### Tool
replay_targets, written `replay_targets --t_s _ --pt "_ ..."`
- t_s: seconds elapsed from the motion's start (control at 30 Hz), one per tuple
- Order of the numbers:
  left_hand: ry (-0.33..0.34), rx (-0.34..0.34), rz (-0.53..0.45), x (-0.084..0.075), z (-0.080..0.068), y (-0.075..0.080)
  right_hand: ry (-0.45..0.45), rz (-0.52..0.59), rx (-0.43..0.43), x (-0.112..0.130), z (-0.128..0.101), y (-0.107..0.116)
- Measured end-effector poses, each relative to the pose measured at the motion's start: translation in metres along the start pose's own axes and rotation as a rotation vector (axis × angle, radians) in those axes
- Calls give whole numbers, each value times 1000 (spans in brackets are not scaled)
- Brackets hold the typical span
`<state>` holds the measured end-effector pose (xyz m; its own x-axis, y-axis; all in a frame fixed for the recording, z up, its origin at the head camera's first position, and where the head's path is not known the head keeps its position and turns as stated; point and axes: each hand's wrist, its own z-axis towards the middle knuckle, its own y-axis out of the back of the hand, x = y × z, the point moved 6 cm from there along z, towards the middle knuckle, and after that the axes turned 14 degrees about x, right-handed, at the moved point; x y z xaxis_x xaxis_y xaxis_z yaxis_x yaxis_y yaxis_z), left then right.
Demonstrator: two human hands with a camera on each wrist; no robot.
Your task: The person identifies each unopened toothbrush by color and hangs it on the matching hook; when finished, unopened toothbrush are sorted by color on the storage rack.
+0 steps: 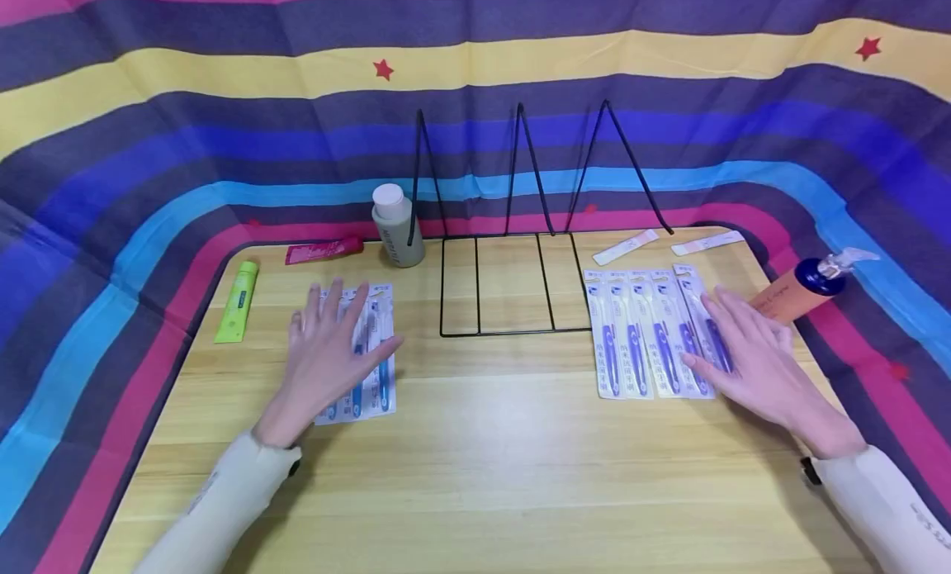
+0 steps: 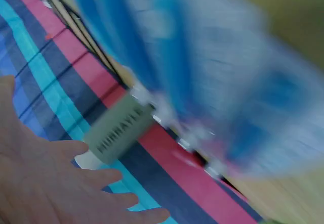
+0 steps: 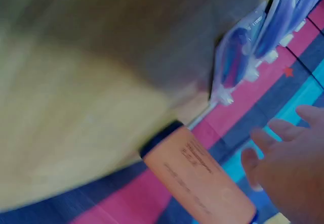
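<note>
My left hand (image 1: 321,361) is spread with its fingers apart over several packaged blue toothbrushes (image 1: 383,367), partly covering them. On the right, my right hand (image 1: 765,376) reaches with extended fingers over the outer end of a row of packaged purple toothbrushes (image 1: 634,351). Neither hand grips anything; whether the fingertips touch the packs is unclear. In the left wrist view the left hand (image 2: 55,183) has its fingers spread, and the blue toothbrushes (image 2: 172,47) look blurred. The right wrist view shows the right hand (image 3: 293,158) beside an orange pump bottle (image 3: 197,178).
A black wire rack (image 1: 508,334) stands at the back middle. Left of it are a grey bottle (image 1: 401,235), a pink tube (image 1: 323,250) and a green tube (image 1: 238,301). Two slim white-and-pink packets (image 1: 626,247) lie behind the purple toothbrushes. A striped cloth (image 1: 475,62) surrounds the wooden table (image 1: 490,475).
</note>
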<state>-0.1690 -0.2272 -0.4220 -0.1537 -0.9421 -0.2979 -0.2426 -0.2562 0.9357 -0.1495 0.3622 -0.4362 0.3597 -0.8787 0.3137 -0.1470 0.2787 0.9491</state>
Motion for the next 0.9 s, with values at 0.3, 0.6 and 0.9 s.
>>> replay_targets --t_s 0.3,0.6,0.9 --pt "-87 122 -68 -51 58 -14 -246 294 61 -23 -1 -5" --pt "-72 261 13 -65 79 -39 -390 386 91 -44 0 -9" --pt "-39 297 -10 -65 89 -51 -467 318 90 -49 -3 -5"
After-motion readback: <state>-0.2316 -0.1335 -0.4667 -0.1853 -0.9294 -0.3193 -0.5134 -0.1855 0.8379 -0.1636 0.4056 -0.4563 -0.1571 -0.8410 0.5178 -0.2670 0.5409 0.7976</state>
